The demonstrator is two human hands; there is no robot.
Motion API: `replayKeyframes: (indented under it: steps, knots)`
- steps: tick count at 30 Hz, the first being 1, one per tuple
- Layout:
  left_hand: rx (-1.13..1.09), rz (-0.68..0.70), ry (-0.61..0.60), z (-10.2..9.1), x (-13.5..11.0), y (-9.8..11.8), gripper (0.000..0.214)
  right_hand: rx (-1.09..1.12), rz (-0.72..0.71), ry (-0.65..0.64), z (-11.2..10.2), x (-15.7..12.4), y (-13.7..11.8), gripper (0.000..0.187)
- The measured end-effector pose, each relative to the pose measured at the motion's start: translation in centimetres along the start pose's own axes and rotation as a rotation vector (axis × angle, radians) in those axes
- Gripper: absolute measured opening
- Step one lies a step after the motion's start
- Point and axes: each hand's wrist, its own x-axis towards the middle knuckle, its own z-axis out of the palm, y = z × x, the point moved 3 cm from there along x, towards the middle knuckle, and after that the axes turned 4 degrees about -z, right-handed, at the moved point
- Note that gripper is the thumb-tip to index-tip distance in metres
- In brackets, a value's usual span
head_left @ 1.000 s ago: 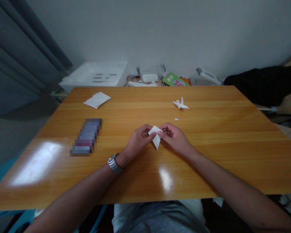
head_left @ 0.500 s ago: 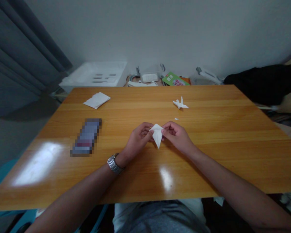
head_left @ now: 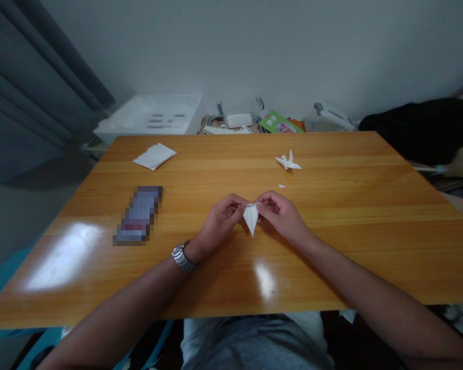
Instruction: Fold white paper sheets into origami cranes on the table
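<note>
A small piece of folded white paper is held between both hands, its pointed end toward me. My left hand, with a metal watch on the wrist, pinches its upper left corner. On the other side my right hand grips the upper right corner between thumb and fingers. The top of the paper shows as a narrow folded edge. Beyond my hands stands a white paper crane, and a tiny paper scrap lies nearer to me.
A stack of white paper lies at the far left of the wooden table. Closer in on that side is a pixelated, phone-like object. Behind the table are a white foam tray and a green booklet.
The paper's upper triangular flap, which stood up half a second ago, is now tipped away or folded, leaving a thin top edge. Both hands keep their hold in nearly the same place.
</note>
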Motion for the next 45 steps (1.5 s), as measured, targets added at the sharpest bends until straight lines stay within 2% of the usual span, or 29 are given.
replayKeyframes:
  steps: [5, 8, 13, 16, 21, 34, 45]
  knots:
    - [0.067, 0.03, 0.045, -0.2, -0.1, 0.2, 0.017, 0.084, 0.083, -0.065, 0.4, -0.2, -0.3, 0.033]
    - [0.085, 0.042, 0.03, -0.2, -0.2, 0.5, 0.017, 0.116, 0.117, -0.085, 0.6, -0.2, -0.3, 0.04]
    - [0.081, 0.038, -0.005, -0.2, -0.3, 1.1, 0.025, 0.092, 0.097, -0.074, 0.5, -0.2, -0.3, 0.036]
    - [0.05, 0.02, 0.02, -0.2, -0.3, 1.2, 0.029, 0.034, 0.048, -0.086, 0.3, -0.2, -0.3, 0.032]
    - [0.038, -0.038, -0.015, -0.2, -0.2, 1.0, 0.027, -0.042, -0.008, -0.106, 0.3, -0.2, -0.3, 0.026]
    - [0.087, -0.051, 0.043, -0.3, -0.1, 0.9, 0.025, 0.094, 0.062, -0.105, 0.4, -0.1, -0.1, 0.027]
    - [0.109, -0.063, 0.026, -0.1, -0.2, 0.8, 0.025, -0.163, -0.053, -0.134, -0.2, -0.1, -0.2, 0.026]
